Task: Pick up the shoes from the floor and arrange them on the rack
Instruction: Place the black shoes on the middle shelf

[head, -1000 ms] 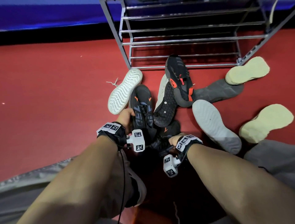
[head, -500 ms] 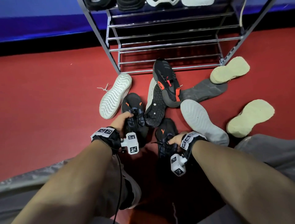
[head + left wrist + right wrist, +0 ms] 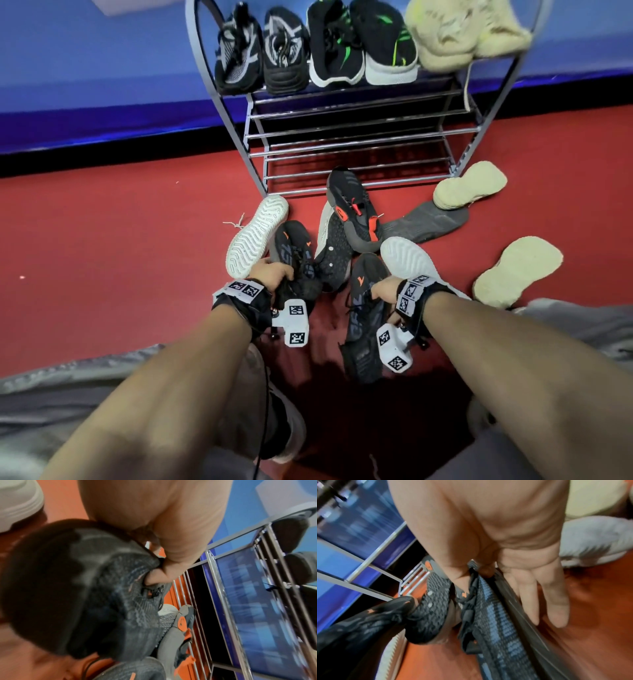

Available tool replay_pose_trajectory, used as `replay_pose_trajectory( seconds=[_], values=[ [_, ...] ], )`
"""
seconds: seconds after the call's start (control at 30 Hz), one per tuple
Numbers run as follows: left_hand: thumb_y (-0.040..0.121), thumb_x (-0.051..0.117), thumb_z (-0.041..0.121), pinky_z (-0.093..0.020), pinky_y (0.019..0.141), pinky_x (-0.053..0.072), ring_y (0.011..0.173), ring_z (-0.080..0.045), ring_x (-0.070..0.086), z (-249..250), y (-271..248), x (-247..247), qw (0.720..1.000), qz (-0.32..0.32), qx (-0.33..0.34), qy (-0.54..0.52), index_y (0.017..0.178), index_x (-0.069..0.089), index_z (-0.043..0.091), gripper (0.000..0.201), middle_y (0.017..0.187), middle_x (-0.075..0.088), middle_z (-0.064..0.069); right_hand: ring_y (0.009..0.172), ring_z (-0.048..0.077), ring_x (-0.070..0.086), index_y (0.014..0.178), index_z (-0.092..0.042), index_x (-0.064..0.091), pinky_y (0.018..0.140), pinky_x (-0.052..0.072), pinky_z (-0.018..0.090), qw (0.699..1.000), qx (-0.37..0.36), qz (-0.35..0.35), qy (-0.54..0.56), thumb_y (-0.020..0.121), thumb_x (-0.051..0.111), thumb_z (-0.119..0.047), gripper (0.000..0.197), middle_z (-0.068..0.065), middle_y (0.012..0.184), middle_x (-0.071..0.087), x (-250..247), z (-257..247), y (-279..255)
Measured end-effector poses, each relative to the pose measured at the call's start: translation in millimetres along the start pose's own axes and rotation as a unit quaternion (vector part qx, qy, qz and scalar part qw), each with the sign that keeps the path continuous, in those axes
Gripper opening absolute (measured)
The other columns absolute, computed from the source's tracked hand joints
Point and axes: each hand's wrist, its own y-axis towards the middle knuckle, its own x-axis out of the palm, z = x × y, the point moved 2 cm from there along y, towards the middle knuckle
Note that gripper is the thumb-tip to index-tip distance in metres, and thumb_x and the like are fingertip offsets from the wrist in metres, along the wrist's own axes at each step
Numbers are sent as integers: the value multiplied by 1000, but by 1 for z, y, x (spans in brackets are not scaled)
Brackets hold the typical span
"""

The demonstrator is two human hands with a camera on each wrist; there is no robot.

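Observation:
My left hand (image 3: pixel 270 274) grips the collar of a black and grey sneaker with orange marks (image 3: pixel 294 253), thumb tucked inside its opening (image 3: pixel 154 580). My right hand (image 3: pixel 383 289) holds the matching sneaker (image 3: pixel 364 308) by its side and collar, fingers lying along the sole edge (image 3: pixel 544 601). Both shoes are low over the red floor, in front of the metal shoe rack (image 3: pixel 342 137). The rack's top shelf carries several shoes (image 3: pixel 342 48); its lower shelves are bare bars.
Around the held pair on the floor lie a white-soled shoe (image 3: pixel 255 236), a black and red sneaker (image 3: pixel 352 209) on a dotted sole (image 3: pixel 334 246), a grey sole (image 3: pixel 424 222), another white sole (image 3: pixel 411 260) and two cream shoes (image 3: pixel 469 185) (image 3: pixel 517 270). A blue wall stands behind.
The view has tilted up, bringing the rack's filled top shelf into sight. My right hand has drawn its sneaker out of the pile toward me; the left hand keeps its grip.

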Motion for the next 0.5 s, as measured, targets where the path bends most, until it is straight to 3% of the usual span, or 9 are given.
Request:
replay_pose_trajectory(
  seconds=[0.07, 0.13, 0.2, 0.23, 0.3, 0.37, 0.43, 0.5],
  values=[
    [51, 65, -8, -59, 78, 56, 81, -40, 67, 5, -4, 2, 1000, 1, 8, 0, 101, 58, -1, 51, 87, 67, -23, 66, 6, 39, 69, -25, 39, 64, 37, 16, 1000, -10, 22, 10, 94, 55, -19, 30, -5, 80, 44, -15, -8, -15],
    [44, 69, -4, -61, 77, 56, 87, -42, 69, 7, -1, 4, 1000, 4, 11, 12, 102, 60, 1, 59, 94, 70, -24, 64, 7, 42, 70, -23, 43, 61, 41, 19, 999, -34, 25, 18, 93, 55, -20, 26, -4, 76, 44, -30, -16, -31],
    [43, 71, -3, -62, 74, 57, 88, -42, 69, 10, 9, 7, 1000, 4, 18, 14, 108, 59, 1, 66, 97, 70, -25, 57, 18, 47, 72, -13, 48, 49, 41, 17, 997, -16, 23, 71, 88, 57, -20, 20, 6, 72, 50, -44, -24, -51],
    [42, 71, -3, -62, 72, 57, 88, -43, 69, 14, 8, 9, 1000, 4, 23, 13, 108, 60, 1, 67, 98, 69, -26, 54, 22, 51, 76, -8, 50, 49, 43, 18, 994, -10, 22, 106, 81, 58, -22, 17, 14, 74, 55, -50, -27, -56],
    [43, 70, -3, -59, 68, 58, 84, -44, 69, 32, -9, 16, 1000, 0, 25, 15, 100, 62, 0, 58, 95, 69, -29, 61, 31, 61, 89, -7, 54, 56, 51, 32, 985, -16, 30, 168, 69, 58, -27, 28, 21, 85, 58, -63, -29, -59],
    [57, 69, -7, -48, 63, 59, 74, -39, 69, 44, -12, 22, 1000, -8, 28, -3, 94, 64, 0, 38, 92, 69, -28, 77, 39, 66, 91, -12, 54, 69, 53, 45, 969, -25, 19, 243, 67, 57, -30, 30, 17, 86, 62, -75, -30, -53],
    [63, 65, -6, -45, 67, 59, 74, -36, 68, 55, -14, 28, 999, -29, 14, -32, 97, 67, -4, 34, 98, 70, -27, 77, 35, 66, 84, -14, 52, 85, 50, 50, 946, -42, 5, 320, 76, 56, -29, 17, 11, 76, 63, -84, -41, -64],
    [66, 66, 1, -47, 77, 59, 74, -35, 69, 68, -18, 31, 997, -54, -1, -49, 100, 68, -5, 34, 98, 71, -26, 72, 30, 62, 87, -13, 52, 87, 51, 50, 926, -73, -16, 369, 85, 52, -20, 7, 10, 78, 62, -91, -55, -74]
  ],
)
